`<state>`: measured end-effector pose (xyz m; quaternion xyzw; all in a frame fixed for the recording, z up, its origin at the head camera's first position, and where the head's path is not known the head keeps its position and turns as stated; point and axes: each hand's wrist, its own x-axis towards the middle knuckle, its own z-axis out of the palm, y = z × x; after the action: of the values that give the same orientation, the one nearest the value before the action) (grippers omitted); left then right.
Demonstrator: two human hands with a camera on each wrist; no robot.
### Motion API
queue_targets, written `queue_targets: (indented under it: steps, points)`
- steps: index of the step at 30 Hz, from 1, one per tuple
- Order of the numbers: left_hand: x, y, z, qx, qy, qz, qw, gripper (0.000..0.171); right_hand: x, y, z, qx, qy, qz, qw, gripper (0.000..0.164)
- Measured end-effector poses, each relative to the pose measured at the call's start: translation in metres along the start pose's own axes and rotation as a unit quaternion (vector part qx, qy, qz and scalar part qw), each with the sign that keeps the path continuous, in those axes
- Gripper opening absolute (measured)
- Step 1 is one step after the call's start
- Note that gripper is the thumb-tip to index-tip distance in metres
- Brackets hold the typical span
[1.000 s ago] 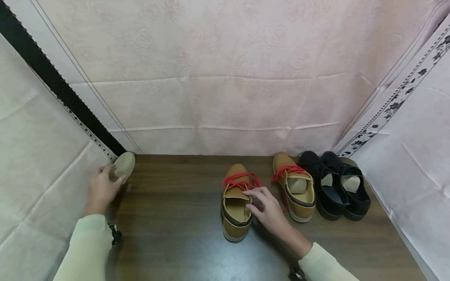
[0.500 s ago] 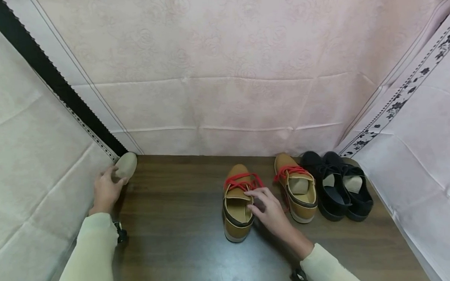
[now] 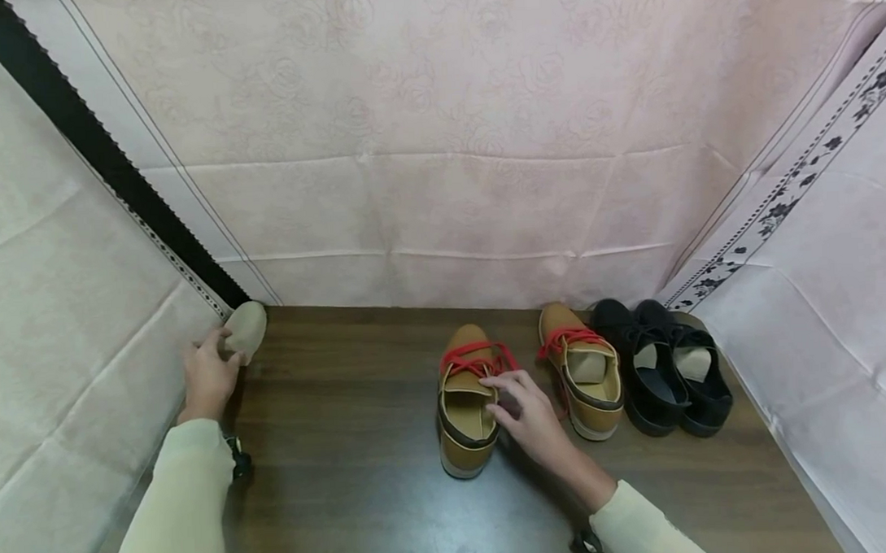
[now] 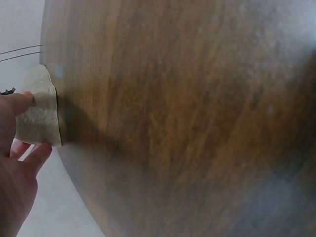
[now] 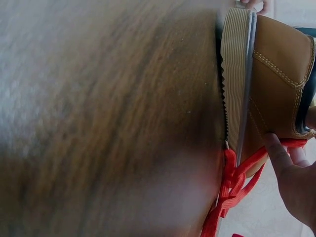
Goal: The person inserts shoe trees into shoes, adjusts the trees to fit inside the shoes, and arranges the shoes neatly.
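Observation:
At the far left of the head view, my left hand (image 3: 208, 378) holds a beige, rounded shoe insert (image 3: 249, 330) between thumb and fingers. The left wrist view shows this insert (image 4: 39, 111) standing low at the floor's edge. My right hand (image 3: 528, 412) grips the collar of a tan shoe (image 3: 467, 451) with red laces. In the right wrist view, the thumb comes over the collar while fingertips (image 5: 276, 145) press the shoe's outer side. No insert shows inside this shoe's opening.
Right of the right hand stands the other tan shoe (image 3: 596, 409), a beige insert inside it. Beyond it are two black shoes (image 3: 649, 416), also with beige inserts. Pale patterned cloth (image 3: 411, 204) hangs around the brown wood-grain floor (image 3: 332, 443).
My left hand has shifted slightly to the right at the insert, with the forearm turning a little. The right hand keeps its place at the tan shoe.

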<state>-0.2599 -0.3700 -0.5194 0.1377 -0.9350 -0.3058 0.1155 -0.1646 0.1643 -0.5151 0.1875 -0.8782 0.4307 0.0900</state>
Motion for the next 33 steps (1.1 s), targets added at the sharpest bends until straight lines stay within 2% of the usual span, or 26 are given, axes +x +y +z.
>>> queue_targets:
  steps: [9, 22, 26, 30, 33]
  points:
    - [-0.005, 0.001, 0.001, -0.004, 0.022, 0.009, 0.9997, 0.047, -0.001, 0.000, 0.000, -0.005, 0.004, -0.005, 1.000, 0.040]
    - [-0.019, 0.012, 0.000, -0.006, 0.074, 0.089, 0.9932, 0.045, 0.000, 0.000, 0.000, 0.002, 0.003, -0.004, 1.000, 0.041]
    - [-0.024, 0.016, -0.001, 0.000, 0.072, 0.104, 0.9920, 0.046, 0.001, -0.002, 0.000, 0.016, -0.001, 0.002, 1.000, 0.041]
    - [-0.029, 0.022, -0.003, 0.009, 0.052, 0.108, 0.9928, 0.047, 0.000, -0.002, 0.000, 0.017, 0.001, 0.003, 1.000, 0.042]
    - [-0.035, 0.027, -0.004, 0.009, 0.053, 0.111, 0.9924, 0.046, 0.000, -0.002, 0.001, 0.015, 0.000, 0.003, 1.000, 0.041]
